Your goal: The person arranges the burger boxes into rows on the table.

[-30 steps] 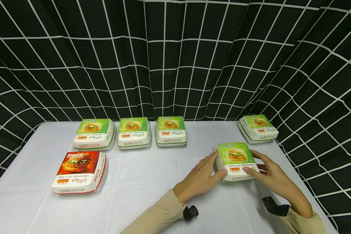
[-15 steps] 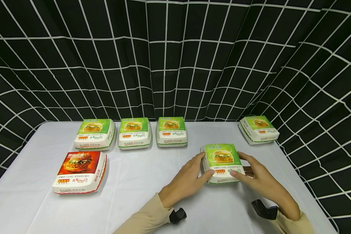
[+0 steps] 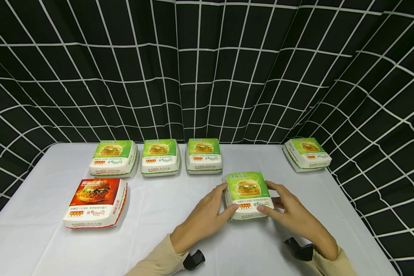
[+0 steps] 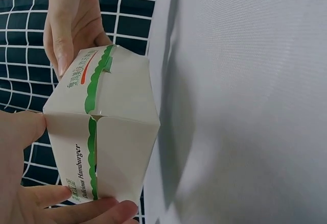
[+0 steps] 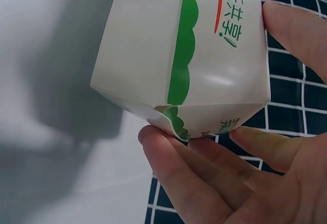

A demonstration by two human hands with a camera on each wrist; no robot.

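Observation:
A green and white hamburger box [image 3: 247,194] with a burger picture on its lid is held between both hands. My left hand [image 3: 207,212] grips its left side, thumb at the front corner. On the opposite side my right hand [image 3: 293,212] holds it, thumb on the front edge of the lid. In the left wrist view the fingers [image 4: 76,211] wrap the side panel of the closed box [image 4: 125,152]. From the right wrist view, fingertips [image 5: 153,132] press the box's side near its green scalloped flap, and a shadow falls on the cloth beside it.
Three green hamburger boxes stand in a row at the back: left [image 3: 113,158], middle [image 3: 160,157], right [image 3: 204,156]. A red hamburger box [image 3: 96,203] sits in front at left. Another green box [image 3: 307,154] is at the back right. A black gridded curtain [image 3: 196,76] borders the white tablecloth [image 3: 158,203].
Both hands have moved left together, carrying the green hamburger box from the right part of the table toward the middle. The other boxes keep their places.

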